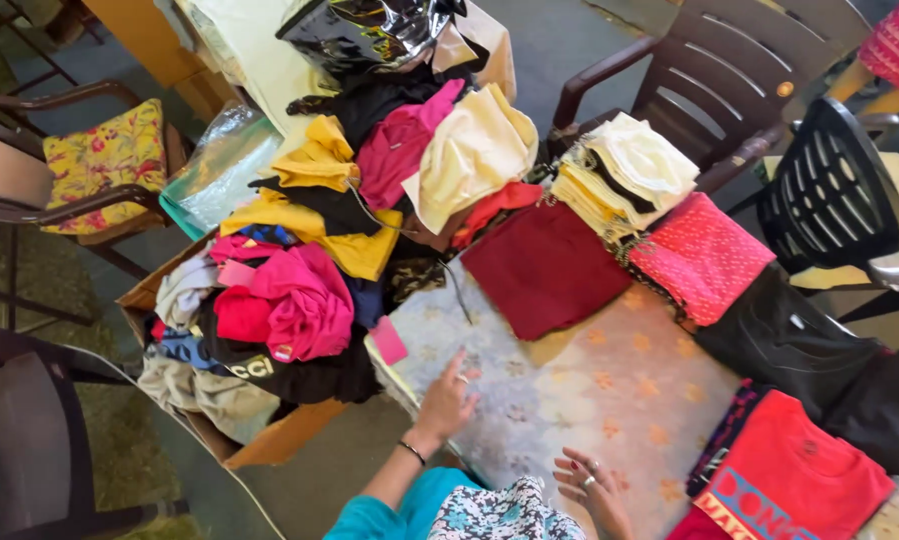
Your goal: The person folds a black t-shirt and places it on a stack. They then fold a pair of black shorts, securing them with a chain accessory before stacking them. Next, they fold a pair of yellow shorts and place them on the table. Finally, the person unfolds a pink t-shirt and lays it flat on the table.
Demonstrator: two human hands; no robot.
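Note:
My left hand (447, 396) rests flat on the pale floral tablecloth (609, 400), fingers spread, a ring on one finger and a dark bangle at the wrist. It lies just below a pink tag (389, 341) hanging from a heap of loose clothes (299, 290). My right hand (591, 482) also lies on the cloth near the front edge, fingers apart, nail polish and a ring showing. Neither hand holds anything. A folded maroon cloth (544, 265) lies beyond them.
Folded stacks line the right: cream pieces (624, 175), a pink dotted cloth (704, 255), black garments (789, 340) and a red printed shirt (789, 475). A cardboard box (269, 445) holds clothes at left. Brown chairs (714, 70) and a black chair (834, 195) surround the table.

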